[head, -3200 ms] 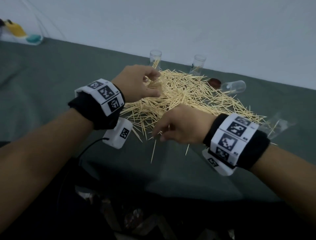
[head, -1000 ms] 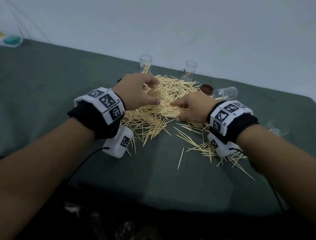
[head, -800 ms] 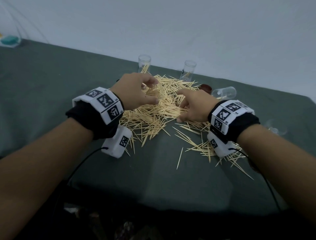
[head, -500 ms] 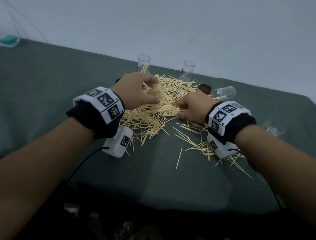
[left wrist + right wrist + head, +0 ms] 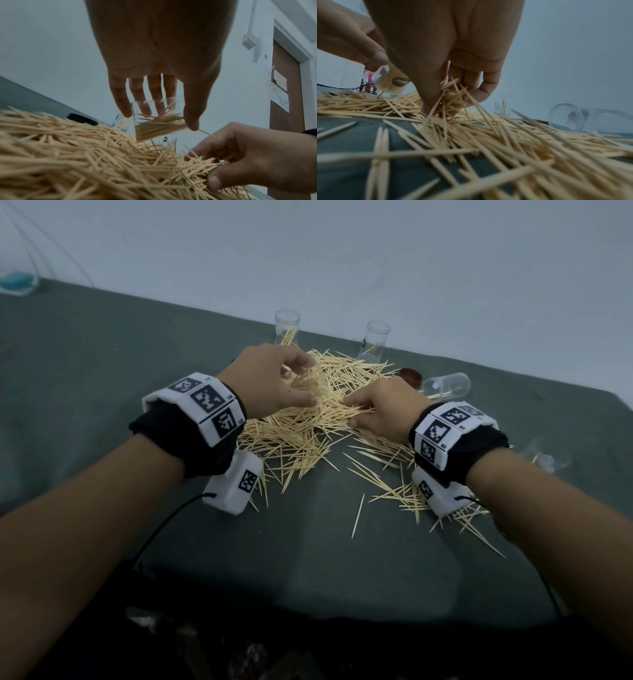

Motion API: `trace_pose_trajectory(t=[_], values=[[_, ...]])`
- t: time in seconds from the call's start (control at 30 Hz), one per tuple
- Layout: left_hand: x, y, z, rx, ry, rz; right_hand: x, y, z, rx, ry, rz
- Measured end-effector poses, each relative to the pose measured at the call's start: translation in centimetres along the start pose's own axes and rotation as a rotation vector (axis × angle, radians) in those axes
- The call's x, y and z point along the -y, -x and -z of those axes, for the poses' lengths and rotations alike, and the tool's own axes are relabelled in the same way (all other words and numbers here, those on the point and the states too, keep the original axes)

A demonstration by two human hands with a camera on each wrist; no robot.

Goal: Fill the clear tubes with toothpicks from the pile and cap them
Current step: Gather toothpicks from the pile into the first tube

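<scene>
- Since approx. 3 s ago, right hand has gone from pile's near edge up to its middle, close to left hand.
- Held tube: tilted over toothpick pile, approx. half full.
- 2 upright tubes behind pile, few picks each; another tube lies on its side right of pile by brown cap.
- Left hand grips held tube, thumb vs. fingers.
- Right hand pinches a bunch of picks atop pile.
- Green cloth under pile; white wall behind.
</scene>
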State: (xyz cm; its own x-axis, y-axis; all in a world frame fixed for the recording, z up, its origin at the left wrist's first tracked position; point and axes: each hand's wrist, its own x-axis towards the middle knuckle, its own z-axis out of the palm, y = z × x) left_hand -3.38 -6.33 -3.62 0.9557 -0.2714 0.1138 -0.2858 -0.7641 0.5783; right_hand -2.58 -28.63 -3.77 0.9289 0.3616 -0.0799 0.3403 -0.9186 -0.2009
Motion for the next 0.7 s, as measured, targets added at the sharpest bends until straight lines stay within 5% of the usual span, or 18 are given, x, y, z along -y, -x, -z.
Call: trace_pose_trajectory(t=[0.7], values=[[-0.1, 0.2, 0.7, -0.024, -0.014, 0.02, -0.8, -0.1, 2.3, -0.099, -0.087, -0.077]])
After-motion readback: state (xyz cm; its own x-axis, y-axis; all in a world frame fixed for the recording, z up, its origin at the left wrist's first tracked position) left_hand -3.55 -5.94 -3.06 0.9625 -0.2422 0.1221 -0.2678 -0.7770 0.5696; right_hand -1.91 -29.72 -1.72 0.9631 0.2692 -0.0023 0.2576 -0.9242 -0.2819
